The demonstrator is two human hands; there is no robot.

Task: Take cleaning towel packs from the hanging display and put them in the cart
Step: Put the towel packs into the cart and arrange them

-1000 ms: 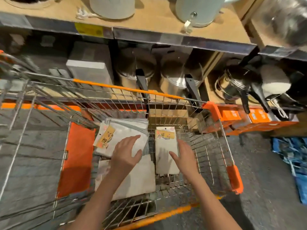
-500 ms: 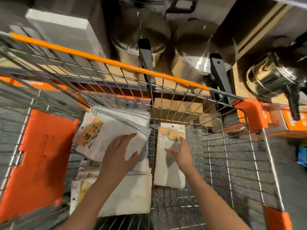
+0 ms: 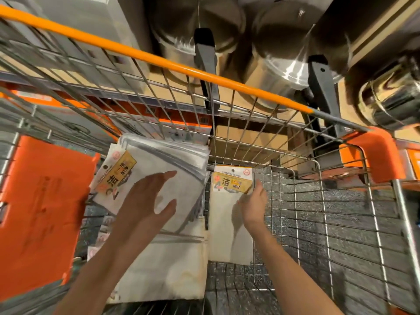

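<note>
Inside the wire cart (image 3: pixel 341 223) lies a tilted stack of white cleaning towel packs (image 3: pixel 163 164) with yellow labels, on top of more packs (image 3: pixel 172 264) below it. A single narrow pack (image 3: pixel 227 228) lies flat to the right of them. My left hand (image 3: pixel 145 203) hovers flat just above the tilted stack, fingers spread and holding nothing. My right hand (image 3: pixel 255 203) is open beside the single pack's yellow label, its fingertips at the label's right edge.
The cart has an orange top rail (image 3: pixel 159 57) and an orange child-seat flap (image 3: pixel 41 208) on the left. Beyond it, shelves carry steel pots (image 3: pixel 279 53) with black handles, a grey box (image 3: pixel 91 26) and cardboard boxes (image 3: pixel 245 142).
The view has moved closer and lower into the cart. Both hands have lifted slightly off the packs, the left off the tilted stack, the right off the single pack.
</note>
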